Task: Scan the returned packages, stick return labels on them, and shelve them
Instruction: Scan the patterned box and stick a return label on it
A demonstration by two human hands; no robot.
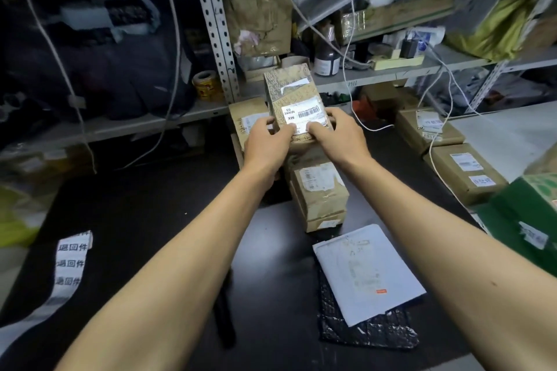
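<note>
A tall brown taped cardboard package (294, 92) with a white barcode label stands upright on a stack of brown boxes (318, 190) at the back of the black table. My left hand (268, 143) grips its lower left side, thumb on the label. My right hand (337, 137) grips its lower right side, thumb pressing the label's bottom edge. A strip of white return labels (70, 262) printed with black characters lies on the table's left. Another brown box (245, 122) sits just behind my left hand.
A white mailer on a black bubble pouch (366, 274) lies at front right. Labelled brown boxes (464, 172) and a green box (524, 214) line the right side. Metal shelving (217, 39) behind holds parcels, a tape roll (206, 84), a bottle and hanging white cables (434, 135).
</note>
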